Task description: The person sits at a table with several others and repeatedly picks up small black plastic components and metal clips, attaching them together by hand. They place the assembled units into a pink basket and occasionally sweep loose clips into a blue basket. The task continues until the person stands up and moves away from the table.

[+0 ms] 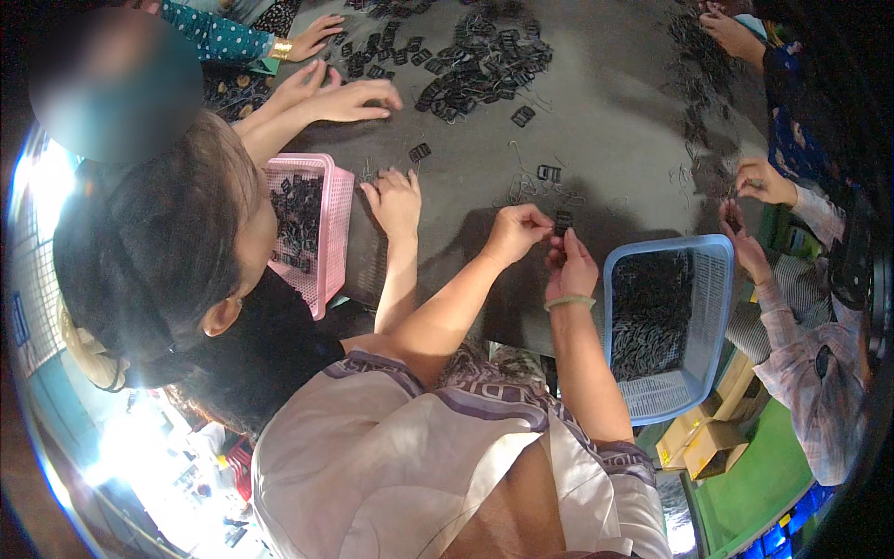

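Observation:
My right hand (572,267) pinches a small black slotted buckle (563,222) upright between thumb and fingers, over the near edge of the grey table. A pale bangle circles that wrist. Close beside it on the left, my left hand (518,233) is closed in a pinch near the buckle's side; what sits between those fingertips is too small to make out. Just beyond my hands lies another black buckle (549,173), with thin wire pieces (566,195) scattered around it.
A blue basket (723,312) of dark small parts stands at my right. A pink basket (328,238) holds black pieces by a co-worker at left. Farther off lies a heap of black buckles (484,74). Other people's hands work at the left and right table sides.

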